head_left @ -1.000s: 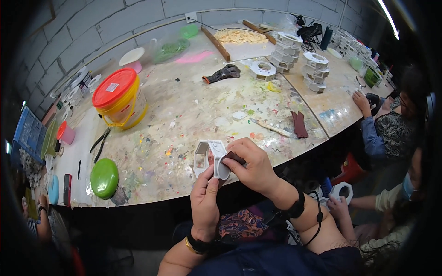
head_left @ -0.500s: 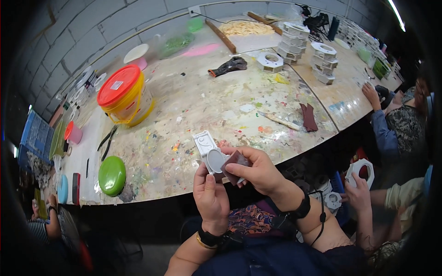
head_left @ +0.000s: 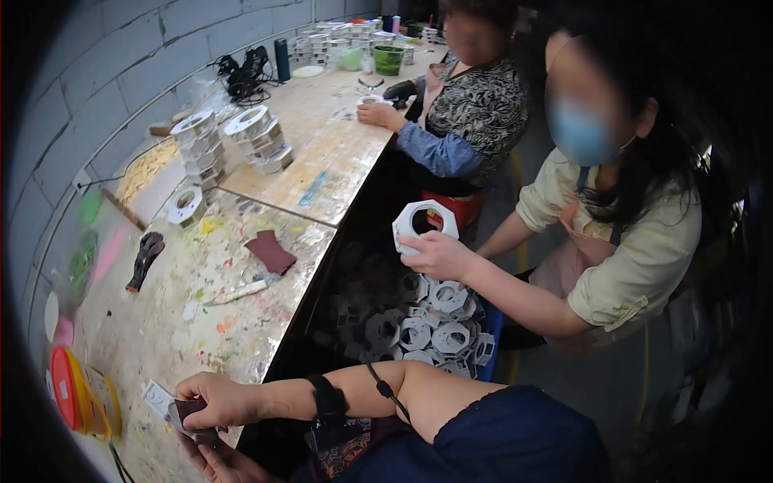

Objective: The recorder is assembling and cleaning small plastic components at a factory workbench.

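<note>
My right hand pinches a folded piece of brown sandpaper against a small white moulded piece with raised decoration. The piece sticks out beyond my fingers over the near edge of the table. From below, my left hand holds the same white piece; its fingers are partly hidden by the right hand and the sandpaper. Another piece of maroon sandpaper lies on the table. Close to it is a whitish, knife-like tool.
A yellow bucket with a red lid stands at left, a dark glove beyond it. White octagonal frames stand in stacks; more fill a blue bin. A masked co-worker's hand holds an octagonal frame; another person sits farther along.
The view has swung to the right, so my hands now appear at the lower left and the co-workers come fully into sight. My hands keep their hold on the white piece and sandpaper.
</note>
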The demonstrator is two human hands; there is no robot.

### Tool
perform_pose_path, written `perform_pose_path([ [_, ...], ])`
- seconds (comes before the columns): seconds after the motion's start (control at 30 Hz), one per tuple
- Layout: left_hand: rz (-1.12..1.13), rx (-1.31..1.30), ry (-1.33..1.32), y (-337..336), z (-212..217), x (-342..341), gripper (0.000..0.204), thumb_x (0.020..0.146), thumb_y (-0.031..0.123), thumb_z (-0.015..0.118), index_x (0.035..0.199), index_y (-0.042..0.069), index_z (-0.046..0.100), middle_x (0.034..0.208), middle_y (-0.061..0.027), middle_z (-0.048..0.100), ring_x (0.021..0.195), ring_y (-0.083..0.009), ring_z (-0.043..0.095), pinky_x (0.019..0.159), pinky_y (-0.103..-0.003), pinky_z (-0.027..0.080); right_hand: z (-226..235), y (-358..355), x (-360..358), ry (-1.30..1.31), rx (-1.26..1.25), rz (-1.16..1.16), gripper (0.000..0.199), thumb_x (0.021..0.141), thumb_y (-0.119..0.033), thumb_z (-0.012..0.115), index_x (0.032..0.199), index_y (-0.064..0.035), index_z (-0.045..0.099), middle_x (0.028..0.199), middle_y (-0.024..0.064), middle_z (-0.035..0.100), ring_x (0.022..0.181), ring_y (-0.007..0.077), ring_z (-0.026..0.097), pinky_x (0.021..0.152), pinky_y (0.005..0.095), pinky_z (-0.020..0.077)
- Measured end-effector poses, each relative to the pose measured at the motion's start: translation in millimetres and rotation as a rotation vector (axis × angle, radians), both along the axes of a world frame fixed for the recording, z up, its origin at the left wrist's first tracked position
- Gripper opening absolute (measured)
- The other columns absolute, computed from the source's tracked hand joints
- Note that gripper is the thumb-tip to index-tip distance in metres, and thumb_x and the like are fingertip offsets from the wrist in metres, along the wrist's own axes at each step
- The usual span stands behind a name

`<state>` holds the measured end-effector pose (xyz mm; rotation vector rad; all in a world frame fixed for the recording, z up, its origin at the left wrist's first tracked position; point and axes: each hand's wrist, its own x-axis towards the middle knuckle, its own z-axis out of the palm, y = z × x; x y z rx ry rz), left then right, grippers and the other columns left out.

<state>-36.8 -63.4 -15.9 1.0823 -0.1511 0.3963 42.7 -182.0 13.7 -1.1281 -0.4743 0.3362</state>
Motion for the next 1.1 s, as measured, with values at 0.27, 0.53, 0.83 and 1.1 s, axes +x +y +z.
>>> perform_pose_path([
  [0.27,0.512,0.754,-0.131,-6,22,-10,0.052,0.096,0.02,0.056,0.136,-0.008,0.038,0.136,-0.0223,0.045,0.124,-0.0308,0.046,0.1,-0.041,0.042,2,-47,9,-0.26,-0.008,-0.088,0.022,0.074,-0.005,0.071,0.075,-0.0007,0.05,0.071,0.0038,0.055,0.064,0.0153,0.058,0.054,0.03,0.0439],
  [0.53,-0.194,1.429,-0.343,-11,75,3,0.054,0.074,0.011,0.075,0.123,-0.003,0.055,0.119,-0.0196,0.056,0.109,-0.0344,0.054,0.093,-0.041,0.041,-6,-95,-17,-0.948,-0.448,0.128,0.015,0.071,-0.012,0.067,0.074,0.0003,0.058,0.079,0.0188,0.057,0.077,0.0392,0.059,0.064,0.0445,0.0456],
  [0.83,-0.517,1.385,-0.269,-57,84,15,0.049,0.063,0.005,0.081,0.105,-0.002,0.058,0.095,-0.0168,0.056,0.085,-0.0315,0.056,0.078,-0.038,0.046,-10,-144,-42,-0.871,-0.537,0.216,0.014,0.069,-0.009,0.066,0.076,-0.0003,0.058,0.082,0.0188,0.058,0.073,0.0377,0.059,0.06,0.0431,0.0465],
  [1.1,-0.53,1.471,-0.077,-74,65,14,0.057,0.059,0.004,0.081,0.111,0.001,0.059,0.099,-0.0161,0.061,0.088,-0.0315,0.059,0.079,-0.038,0.048,-37,-178,-54,-0.692,-0.326,0.039,0.015,0.075,-0.012,0.068,0.074,-0.0034,0.055,0.1,0.0148,0.058,0.076,0.0326,0.061,0.061,0.0371,0.049],
])
